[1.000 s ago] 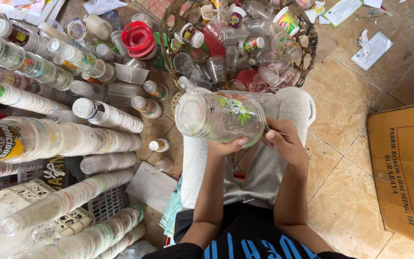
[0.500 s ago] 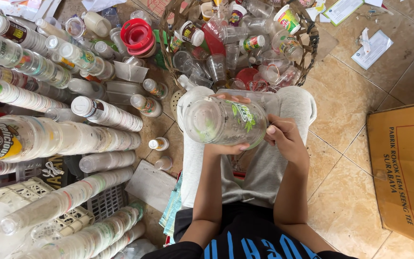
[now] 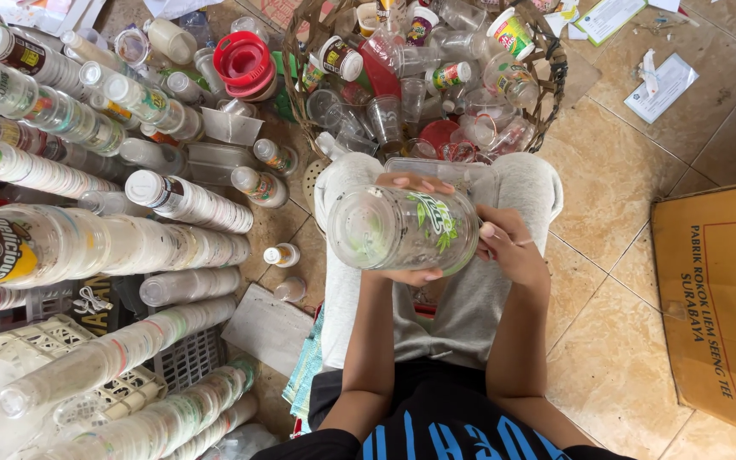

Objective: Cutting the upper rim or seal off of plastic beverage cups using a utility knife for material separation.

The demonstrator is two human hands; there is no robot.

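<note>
Left hand [image 3: 406, 277] gripping a clear plastic cup [image 3: 402, 228] with green label, right hand [image 3: 513, 247] fingers pinching its rim, wicker basket [image 3: 551, 77] of cups sitting beyond, brown cardboard box [image 3: 717, 298] lying right of the cup

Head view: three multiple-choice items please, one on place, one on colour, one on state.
1. Where is the wicker basket of loose cups?
A. beyond the knees
B. on the cardboard box
C. behind the person

2. What colour is the print on the clear plastic cup?
A. blue
B. green
C. orange

3. How is the cup held?
A. left hand underneath, right hand at its end
B. right hand alone
C. lying on the floor

A: it sits past both knees.
B: green leaf print shows.
A: left-hand fingers wrap it, right hand touches.
</note>
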